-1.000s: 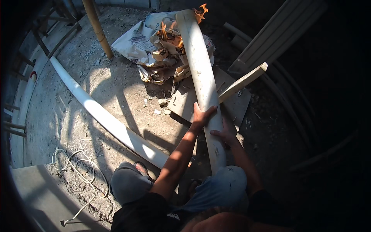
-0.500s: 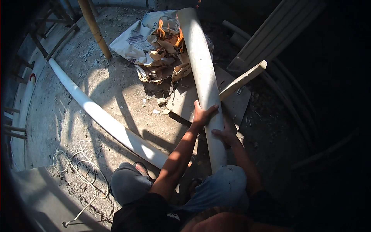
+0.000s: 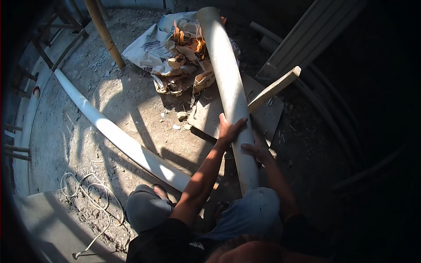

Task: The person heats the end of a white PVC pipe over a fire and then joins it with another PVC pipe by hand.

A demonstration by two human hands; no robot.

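A thick pale plastic pipe (image 3: 228,74) slants away from my knees, its far end over a heap of burning paper sacks (image 3: 184,57). Small orange flames (image 3: 200,45) lick up beside that end. My left hand (image 3: 230,129) is wrapped round the pipe's left side, about midway along, with the thumb and fingers over the top. Lower down on the right side, my right hand (image 3: 258,151) grips the same pipe, its thumb on top and its other fingers hidden beneath. A wooden plank (image 3: 276,89) sticks out to the right from under the pipe.
Another long white pipe (image 3: 118,136) lies on the dirt floor at left. A bamboo pole (image 3: 104,34) stands beyond it. A coiled pale cord (image 3: 94,193) lies at lower left. A grooved panel (image 3: 311,39) leans at far right, near a flat board (image 3: 267,116).
The pipe's far end has shifted slightly to the left and up in the picture. Flames have changed shape, while both hands keep their hold in nearly the same spots.
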